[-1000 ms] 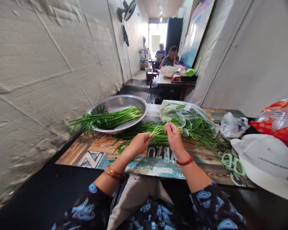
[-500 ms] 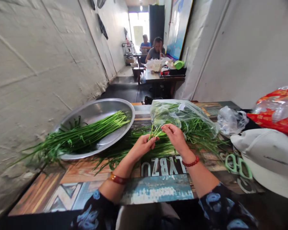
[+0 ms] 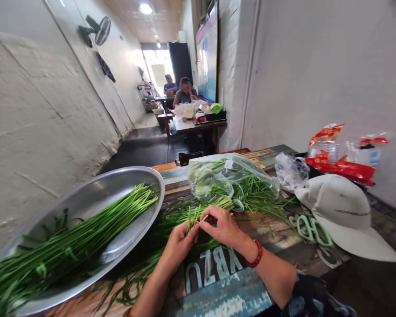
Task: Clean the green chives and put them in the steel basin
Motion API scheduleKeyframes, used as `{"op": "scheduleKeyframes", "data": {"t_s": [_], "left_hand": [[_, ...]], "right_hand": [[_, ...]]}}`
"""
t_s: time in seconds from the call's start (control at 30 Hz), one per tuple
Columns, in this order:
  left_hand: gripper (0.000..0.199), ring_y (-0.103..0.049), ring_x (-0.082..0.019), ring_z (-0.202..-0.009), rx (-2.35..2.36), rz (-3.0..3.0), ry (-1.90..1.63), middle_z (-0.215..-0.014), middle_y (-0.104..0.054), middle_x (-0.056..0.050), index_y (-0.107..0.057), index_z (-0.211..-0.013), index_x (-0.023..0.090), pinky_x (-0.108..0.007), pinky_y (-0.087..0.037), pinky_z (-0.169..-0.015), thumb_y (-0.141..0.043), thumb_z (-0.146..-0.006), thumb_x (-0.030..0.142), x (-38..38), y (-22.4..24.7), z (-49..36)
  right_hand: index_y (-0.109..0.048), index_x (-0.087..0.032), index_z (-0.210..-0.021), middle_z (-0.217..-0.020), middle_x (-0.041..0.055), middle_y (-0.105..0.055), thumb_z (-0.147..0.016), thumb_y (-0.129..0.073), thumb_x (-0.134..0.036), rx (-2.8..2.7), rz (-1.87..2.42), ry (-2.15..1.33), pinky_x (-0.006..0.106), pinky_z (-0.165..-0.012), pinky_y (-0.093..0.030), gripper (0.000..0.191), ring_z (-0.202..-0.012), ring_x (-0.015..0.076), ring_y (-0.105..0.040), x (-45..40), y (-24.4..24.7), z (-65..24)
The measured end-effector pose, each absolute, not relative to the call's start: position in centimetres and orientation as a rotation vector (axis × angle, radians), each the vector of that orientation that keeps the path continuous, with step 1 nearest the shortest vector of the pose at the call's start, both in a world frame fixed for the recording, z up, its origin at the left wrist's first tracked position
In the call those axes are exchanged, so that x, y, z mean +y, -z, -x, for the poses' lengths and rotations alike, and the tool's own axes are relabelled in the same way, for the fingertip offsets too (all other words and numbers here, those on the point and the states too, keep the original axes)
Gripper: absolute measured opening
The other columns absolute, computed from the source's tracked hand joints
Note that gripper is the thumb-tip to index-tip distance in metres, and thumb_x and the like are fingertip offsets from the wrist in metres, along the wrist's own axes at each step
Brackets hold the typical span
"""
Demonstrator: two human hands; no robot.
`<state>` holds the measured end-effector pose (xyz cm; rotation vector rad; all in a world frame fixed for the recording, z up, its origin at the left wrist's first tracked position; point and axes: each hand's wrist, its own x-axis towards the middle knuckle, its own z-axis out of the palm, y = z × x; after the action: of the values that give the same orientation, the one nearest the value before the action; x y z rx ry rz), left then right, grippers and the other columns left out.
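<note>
Several thin green garlic chives (image 3: 192, 215) stand up out of my left hand (image 3: 179, 244), whose fingers are closed round them. My right hand (image 3: 222, 225) meets it, thumb and forefinger pinched at a stalk beside the left fingertips. Under and behind both hands lies a loose heap of garlic chives (image 3: 176, 216) on the table. A clear plastic bag (image 3: 211, 169) with more greens inside sits just beyond the right hand. To the left, a big metal basin (image 3: 97, 189) holds a long bundle of chives (image 3: 110, 226), leaves trailing toward its near-left rim.
Green-handled scissors (image 3: 313, 229) lie right of my hands, against a white cap (image 3: 336, 198). Behind these are a crumpled plastic bag (image 3: 290, 169) and red-and-clear packaging (image 3: 339, 167). A wall stands close on the left. Two people sit at tables farther back.
My right hand has come in to the left hand and now pinches at the stalks. The view has swung right and up, so the basin appears lower and nearer.
</note>
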<state>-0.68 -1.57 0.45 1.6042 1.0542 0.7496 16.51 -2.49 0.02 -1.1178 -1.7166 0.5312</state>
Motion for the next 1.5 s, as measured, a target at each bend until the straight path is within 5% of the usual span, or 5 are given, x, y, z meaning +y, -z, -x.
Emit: {"op": "scheduleKeyframes", "data": {"t_s": [0.77, 1.03, 1.1, 1.27, 1.5], "left_hand": [[0.052, -0.032, -0.010, -0.054, 1.030, -1.653, -0.703, -0.058, -0.039, 0.004, -0.060, -0.079, 0.015, -0.023, -0.024, -0.050, -0.051, -0.086, 0.066, -2.9, -1.9, 0.5], [0.047, -0.027, -0.006, -0.049, 0.892, -1.446, -0.613, -0.054, -0.035, 0.007, -0.060, -0.084, 0.014, -0.022, -0.017, -0.047, -0.055, -0.086, 0.061, -3.2, -2.0, 0.4], [0.048, -0.027, -0.006, -0.048, 0.855, -1.422, -0.584, -0.054, -0.036, 0.007, -0.061, -0.085, 0.014, -0.022, -0.017, -0.046, -0.054, -0.086, 0.061, -3.3, -2.1, 0.4], [0.050, -0.029, -0.005, -0.047, 0.810, -1.395, -0.556, -0.055, -0.041, 0.006, -0.062, -0.088, 0.013, -0.021, -0.018, -0.044, -0.055, -0.086, 0.062, -3.4, -2.2, 0.3], [0.049, -0.036, -0.004, -0.044, 0.789, -1.359, -0.563, -0.059, -0.047, 0.005, -0.061, -0.090, 0.013, -0.018, -0.024, -0.042, -0.057, -0.085, 0.061, -3.2, -2.0, 0.3]], "right_hand": [[-0.059, -0.023, -0.079, -0.076, 0.0034, -0.064, -0.099, -0.042, -0.033, -1.718, 1.046, -0.381, 0.030, -0.074, -0.047, 0.028, -0.075, 0.0173, -0.060, -2.8, -0.1, -17.0], [-0.055, -0.023, -0.074, -0.067, 0.0012, -0.059, -0.099, -0.035, -0.050, -1.346, 1.277, -0.495, 0.027, -0.060, -0.047, 0.042, -0.063, 0.0150, -0.057, -2.3, -0.1, -20.0], [-0.059, -0.023, -0.078, -0.073, 0.0031, -0.064, -0.100, -0.034, -0.051, -1.415, 1.243, -0.517, 0.029, -0.066, -0.050, 0.044, -0.070, 0.0165, -0.062, -2.6, -0.6, -19.9], [-0.056, -0.025, -0.132, -0.128, 0.0089, -0.066, -0.102, -0.030, -0.047, -1.660, 1.025, -0.549, 0.040, -0.097, -0.050, 0.046, -0.116, 0.0218, -0.062, -3.6, -1.3, -19.0], [-0.056, -0.022, -0.136, -0.134, 0.0085, -0.064, -0.103, -0.027, -0.043, -1.861, 0.918, -0.604, 0.040, -0.111, -0.043, 0.048, -0.127, 0.0196, -0.057, -3.7, -0.9, -18.7]]}}
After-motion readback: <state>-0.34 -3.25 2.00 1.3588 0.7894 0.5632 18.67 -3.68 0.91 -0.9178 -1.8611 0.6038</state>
